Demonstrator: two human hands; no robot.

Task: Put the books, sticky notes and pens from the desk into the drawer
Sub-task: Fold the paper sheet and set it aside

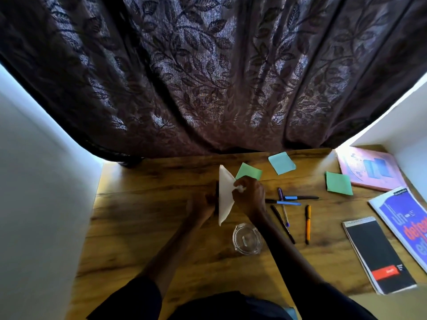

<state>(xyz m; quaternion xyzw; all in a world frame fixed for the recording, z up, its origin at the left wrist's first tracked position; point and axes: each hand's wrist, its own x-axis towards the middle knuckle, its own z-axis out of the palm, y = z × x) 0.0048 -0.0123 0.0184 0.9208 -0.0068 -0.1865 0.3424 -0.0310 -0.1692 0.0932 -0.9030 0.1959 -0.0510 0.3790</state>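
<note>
Barely begun: both hands, left point(201, 210) and right point(249, 196), grip a white-paged book point(225, 195); beside it, pens point(307, 224) and sticky notes point(338, 183) remain on the counter point(143, 227).

The left part of the tabletop point(129, 227) lies bare up to the white wall point(34, 181), so a wide path is left there. The far edge is closed off by the hanging curtain point(208, 88). Just right of centre, a glass ashtray point(247, 239) is set close by the right forearm. Beyond it, passage is narrowed by scattered pens point(307, 224), sticky notes point(338, 183), a black notepad point(379, 255) and books point(369, 168) crowded against the right wall point(411, 139).
</note>
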